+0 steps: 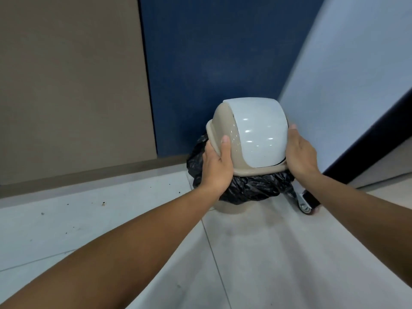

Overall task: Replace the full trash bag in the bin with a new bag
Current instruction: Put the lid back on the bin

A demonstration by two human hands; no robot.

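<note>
Lid-removal step, by my reading; left hand (217,162) and right hand (299,152) clasp opposite sides of domed lid (252,139); next: lift straight up, clear of black bag (245,188).

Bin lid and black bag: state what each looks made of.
Bin lid: likely hard moulded plastic, a beige frame with a glossy pale flap; sharp light glints suggest a smooth finish.
Black bag: probably thin plastic film, crinkled and bunched under the lid's rim, faintly shiny on the creases.
</note>
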